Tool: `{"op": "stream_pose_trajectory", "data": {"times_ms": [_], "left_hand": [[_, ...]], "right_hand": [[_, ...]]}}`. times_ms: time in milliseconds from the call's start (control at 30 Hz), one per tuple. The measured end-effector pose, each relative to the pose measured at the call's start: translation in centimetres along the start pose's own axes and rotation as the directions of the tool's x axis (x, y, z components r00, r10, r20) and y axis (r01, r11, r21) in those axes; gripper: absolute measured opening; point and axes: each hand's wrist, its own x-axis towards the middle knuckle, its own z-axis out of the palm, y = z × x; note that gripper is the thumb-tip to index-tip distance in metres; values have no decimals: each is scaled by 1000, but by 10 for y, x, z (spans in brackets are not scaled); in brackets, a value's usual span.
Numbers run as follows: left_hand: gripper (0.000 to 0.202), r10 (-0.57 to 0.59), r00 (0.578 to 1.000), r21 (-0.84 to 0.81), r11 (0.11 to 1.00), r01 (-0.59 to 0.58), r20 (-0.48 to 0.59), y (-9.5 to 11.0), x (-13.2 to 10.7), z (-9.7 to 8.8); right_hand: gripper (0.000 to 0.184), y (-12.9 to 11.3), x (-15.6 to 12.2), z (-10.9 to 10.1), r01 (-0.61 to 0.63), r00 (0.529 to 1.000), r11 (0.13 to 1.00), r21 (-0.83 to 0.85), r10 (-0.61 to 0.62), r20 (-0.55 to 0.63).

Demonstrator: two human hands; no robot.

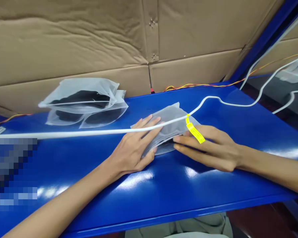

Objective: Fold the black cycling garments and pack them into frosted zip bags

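A frosted plastic bag (172,119) lies on the blue table, its mouth facing me and something dark showing inside. My left hand (132,148) rests on the bag's left part, fingers stretched and spread, thumb by the near edge. At the right end of the mouth, my right hand (213,147) grips the bag's edge, with two fingertips at the opening; the yellow label hides part of its grip. A white cable (109,132) with that yellow label (195,133) crosses the view in front of the bag and both hands.
More frosted bags (89,84) with dark contents lie stacked at the back left of the blue table (169,195). Brown cardboard (201,29) lines the back. Red and yellow wires (188,85) run along the rear edge. A pixelated patch (10,168) covers the left.
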Motion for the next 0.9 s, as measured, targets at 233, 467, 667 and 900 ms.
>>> {"op": "stream_pose_trajectory", "data": {"times_ms": [233,467,667,900], "left_hand": [[58,-66,997,-16,998,66,-25,7,1,-2],[56,-49,996,42,998,53,-79,18,3,-2],[58,-45,993,54,997,52,-111,25,5,2],[64,-17,999,105,994,12,44,23,6,5]], "right_hand": [[33,-6,-1,8,-57,996,992,114,49,68],[44,-13,-12,23,-220,975,975,0,220,37],[28,-7,-1,18,-155,978,972,-178,176,111],[18,-3,-1,13,-131,989,980,-150,140,52]]}}
